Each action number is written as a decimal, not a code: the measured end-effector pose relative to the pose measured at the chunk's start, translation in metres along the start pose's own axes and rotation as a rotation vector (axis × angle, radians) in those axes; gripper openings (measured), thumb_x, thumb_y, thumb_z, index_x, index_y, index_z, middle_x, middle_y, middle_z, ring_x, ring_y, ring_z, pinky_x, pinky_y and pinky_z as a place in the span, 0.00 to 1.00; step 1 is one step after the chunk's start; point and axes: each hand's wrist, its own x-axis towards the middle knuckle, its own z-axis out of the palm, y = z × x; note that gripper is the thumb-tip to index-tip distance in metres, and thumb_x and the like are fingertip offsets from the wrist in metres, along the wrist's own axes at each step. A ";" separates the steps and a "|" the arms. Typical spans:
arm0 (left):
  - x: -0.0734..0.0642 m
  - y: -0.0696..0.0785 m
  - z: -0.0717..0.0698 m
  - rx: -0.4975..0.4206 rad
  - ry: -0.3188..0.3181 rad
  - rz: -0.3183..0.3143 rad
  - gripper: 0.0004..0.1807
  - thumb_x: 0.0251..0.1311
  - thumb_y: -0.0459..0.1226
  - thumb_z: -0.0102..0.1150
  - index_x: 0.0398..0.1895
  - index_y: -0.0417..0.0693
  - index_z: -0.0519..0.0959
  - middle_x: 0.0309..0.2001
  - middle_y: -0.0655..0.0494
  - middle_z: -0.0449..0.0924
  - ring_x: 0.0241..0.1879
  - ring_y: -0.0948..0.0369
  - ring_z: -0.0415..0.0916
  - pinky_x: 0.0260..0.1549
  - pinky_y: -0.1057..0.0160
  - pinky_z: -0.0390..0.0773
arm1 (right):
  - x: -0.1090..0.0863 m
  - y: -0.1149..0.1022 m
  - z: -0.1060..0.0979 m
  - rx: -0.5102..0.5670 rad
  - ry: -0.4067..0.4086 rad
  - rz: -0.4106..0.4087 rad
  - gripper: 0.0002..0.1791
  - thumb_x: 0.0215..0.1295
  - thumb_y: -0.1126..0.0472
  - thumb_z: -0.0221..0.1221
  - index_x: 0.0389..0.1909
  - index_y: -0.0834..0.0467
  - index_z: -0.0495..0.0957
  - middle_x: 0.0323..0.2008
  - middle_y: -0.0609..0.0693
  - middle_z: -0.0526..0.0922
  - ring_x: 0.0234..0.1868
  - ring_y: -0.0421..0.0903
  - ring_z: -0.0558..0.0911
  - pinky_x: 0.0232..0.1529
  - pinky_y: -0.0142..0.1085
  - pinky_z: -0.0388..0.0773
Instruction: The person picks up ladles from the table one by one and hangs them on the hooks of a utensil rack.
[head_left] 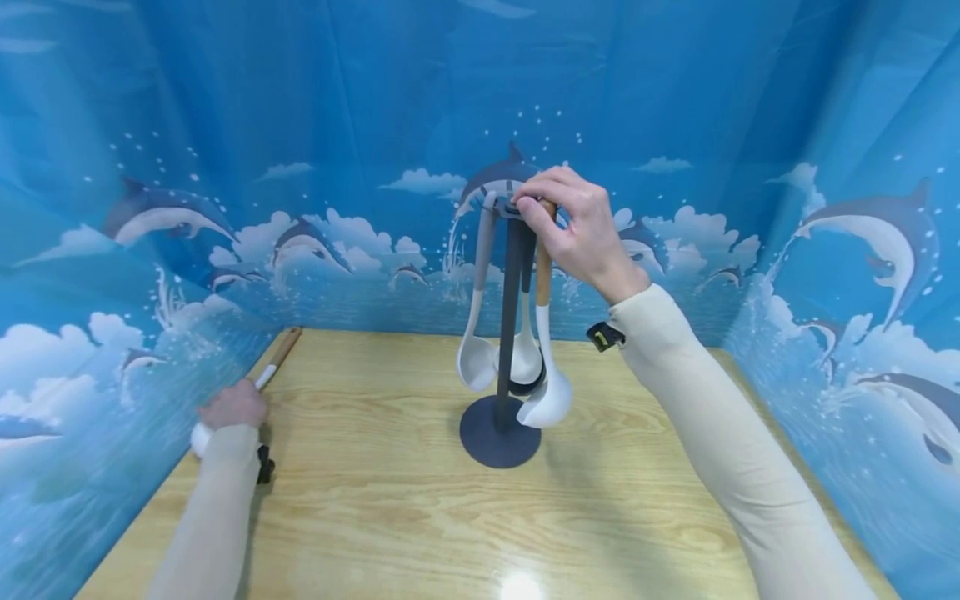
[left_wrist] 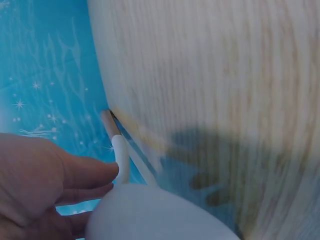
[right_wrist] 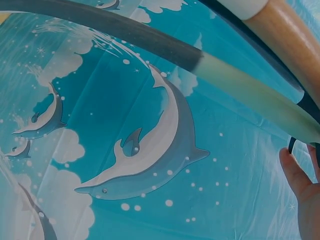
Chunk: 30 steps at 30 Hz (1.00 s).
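Near the table's left edge my left hand point(head_left: 234, 406) grips a white ladle point(left_wrist: 122, 155) by its neck. Its wooden handle point(head_left: 287, 343) points away and its round bowl point(left_wrist: 150, 215) fills the lower left wrist view. My right hand point(head_left: 573, 221) is at the top of a dark utensil stand point(head_left: 512, 317), thumb and fingertips pinching its hook rim. Beneath the thumb passes the wooden handle of a second white ladle point(head_left: 551, 396), which hangs bowl down. In the right wrist view, fingertips point(right_wrist: 292, 165) meet a dark hook beside the handles.
Also on the stand hang a grey-handled white ladle point(head_left: 476, 362) and a dark-handled white utensil point(head_left: 522, 354), with a black bowl partly hidden behind. The stand's round base point(head_left: 487, 446) sits mid-table. Blue dolphin-print curtains point(head_left: 375, 100) border the wooden table point(head_left: 360, 500) on three sides.
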 end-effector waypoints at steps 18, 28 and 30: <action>0.004 0.011 0.001 0.055 -0.051 0.020 0.13 0.63 0.32 0.46 0.41 0.29 0.76 0.44 0.21 0.74 0.48 0.26 0.69 0.49 0.26 0.64 | 0.001 0.000 -0.002 0.001 0.002 -0.003 0.14 0.72 0.57 0.55 0.44 0.60 0.85 0.45 0.55 0.84 0.48 0.49 0.79 0.60 0.43 0.73; -0.007 0.014 -0.002 -0.004 0.032 -0.029 0.25 0.74 0.37 0.33 0.63 0.23 0.57 0.55 0.12 0.62 0.57 0.22 0.60 0.56 0.25 0.60 | 0.000 -0.001 -0.002 -0.008 -0.013 0.016 0.15 0.72 0.56 0.54 0.45 0.60 0.85 0.47 0.55 0.84 0.49 0.48 0.79 0.52 0.43 0.76; -0.008 0.015 -0.002 -0.031 0.056 -0.036 0.25 0.76 0.40 0.31 0.62 0.25 0.58 0.54 0.13 0.64 0.56 0.23 0.61 0.55 0.26 0.60 | 0.000 -0.001 -0.002 -0.008 -0.015 0.017 0.15 0.72 0.55 0.54 0.45 0.60 0.85 0.47 0.55 0.84 0.49 0.48 0.79 0.52 0.43 0.76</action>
